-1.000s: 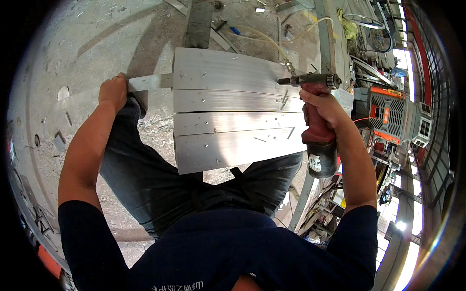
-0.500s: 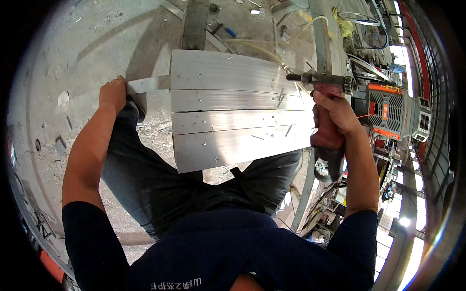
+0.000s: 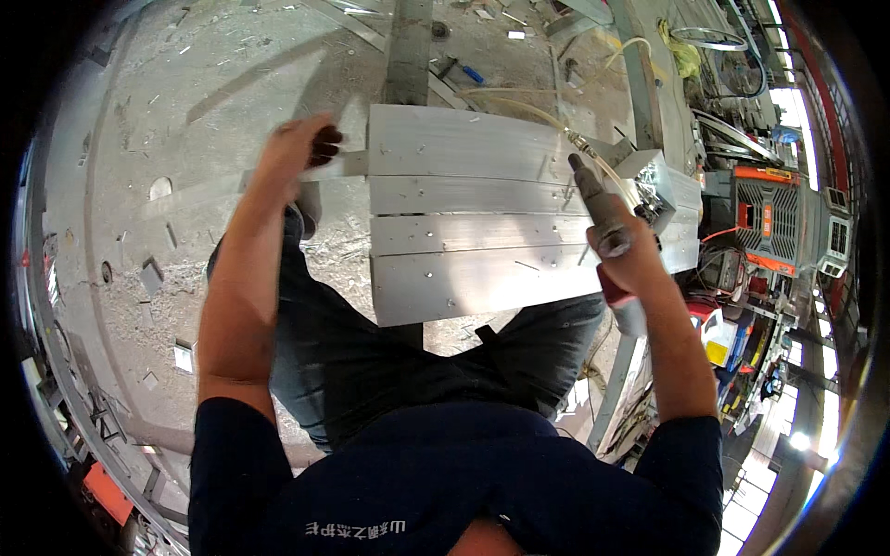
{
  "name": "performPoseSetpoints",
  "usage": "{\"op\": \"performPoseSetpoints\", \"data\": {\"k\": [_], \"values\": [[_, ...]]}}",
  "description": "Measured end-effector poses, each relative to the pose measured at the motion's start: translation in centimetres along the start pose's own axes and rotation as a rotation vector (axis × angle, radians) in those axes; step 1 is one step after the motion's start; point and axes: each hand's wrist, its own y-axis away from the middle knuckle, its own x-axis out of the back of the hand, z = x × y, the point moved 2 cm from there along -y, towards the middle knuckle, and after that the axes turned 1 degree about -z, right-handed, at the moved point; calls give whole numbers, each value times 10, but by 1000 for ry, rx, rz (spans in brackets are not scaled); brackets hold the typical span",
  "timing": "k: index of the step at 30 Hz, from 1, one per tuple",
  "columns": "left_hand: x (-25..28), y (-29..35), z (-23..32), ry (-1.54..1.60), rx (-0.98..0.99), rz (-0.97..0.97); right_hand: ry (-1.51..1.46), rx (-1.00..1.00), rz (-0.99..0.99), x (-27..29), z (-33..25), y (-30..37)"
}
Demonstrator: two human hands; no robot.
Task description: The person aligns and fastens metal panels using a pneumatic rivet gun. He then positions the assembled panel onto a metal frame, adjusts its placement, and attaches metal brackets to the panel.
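My right hand [image 3: 635, 255] is wrapped round a rivet gun [image 3: 603, 218], held over the right part of the aluminium planks [image 3: 482, 264]. Its dark nose points up and away to the left; the red handle is partly hidden by the hand. Several small rivet heads dot the planks, which lie side by side in front of my lap. Left of them, my left hand [image 3: 298, 148] hovers by a flat metal bar [image 3: 350, 164] with its fingers bent and apart, somewhat blurred. Nothing shows in it.
An open box of small metal pieces [image 3: 656, 185] sits on the planks' right end. A pale air hose [image 3: 524, 102] curves behind them. Beyond lies a blue-handled tool [image 3: 473, 74] on the littered floor. An orange and grey machine [image 3: 765, 222] stands at right.
My left hand has left the outer end of the metal bar and moved right toward the planks. The rivet gun has swung inward, its nose turning away from me. The whole view has shifted.
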Motion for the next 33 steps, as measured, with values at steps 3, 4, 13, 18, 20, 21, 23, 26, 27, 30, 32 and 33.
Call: {"op": "performPoseSetpoints", "data": {"k": [3, 4, 13, 18, 20, 21, 23, 26, 27, 30, 32, 33], "values": [[-51, 9, 5, 159, 154, -146, 213, 17, -135, -36, -13, -7], [-57, -1, -4, 215, 155, -181, 273, 24, -106, -53, 0, -11], [-67, -22, -23, 205, 276, -371, 392, 14, -212, -65, -15, -13], [-73, -17, -17, 173, 268, -259, 389, 50, -298, -38, -68, -20], [-72, -15, -18, 176, 261, -255, 258, 96, -194, -35, -90, -35], [-73, -14, -16, 183, 249, -266, 152, 215, -31, -43, -99, -44], [-73, -12, -12, 195, 238, -283, -71, 277, -2, -64, -131, -71], [-78, -12, -6, 192, 255, -314, -230, 286, -18, -101, -156, -107], [-79, -12, -5, 184, 269, -315, -187, 294, 10, -116, -155, -117], [-78, -12, -3, 178, 284, -304, -271, 285, 76, -126, -153, -123], [-77, -13, -3, 180, 276, -290, -524, 206, 121, -123, -145, -124], [-77, -13, -4, 181, 267, -280, -714, 134, 145, -122, -138, -124]]}}
